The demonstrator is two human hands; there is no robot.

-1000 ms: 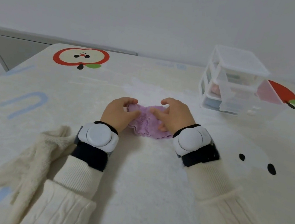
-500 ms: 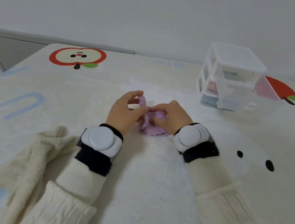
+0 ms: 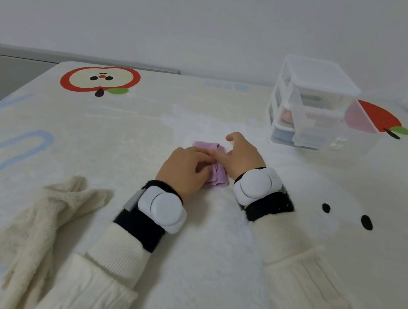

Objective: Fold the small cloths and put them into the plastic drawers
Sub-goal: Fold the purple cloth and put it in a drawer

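Since half second ago: purple cloth [image 3: 214, 174] lowered flat, now narrower folded strip running front to back. Left hand [image 3: 185, 170] and right hand [image 3: 242, 159] press fingertips together onto it, mid-counter [image 3: 120, 142]. Plastic drawers [image 3: 309, 103] toward far right corner.

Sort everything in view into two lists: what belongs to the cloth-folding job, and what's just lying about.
Belongs to the job:
purple cloth, under both hands
left hand
right hand
plastic drawers, far right
cream cloth, near left, unfolded

Just lying about:
pink sheet, behind the drawers
printed blanket underneath everything
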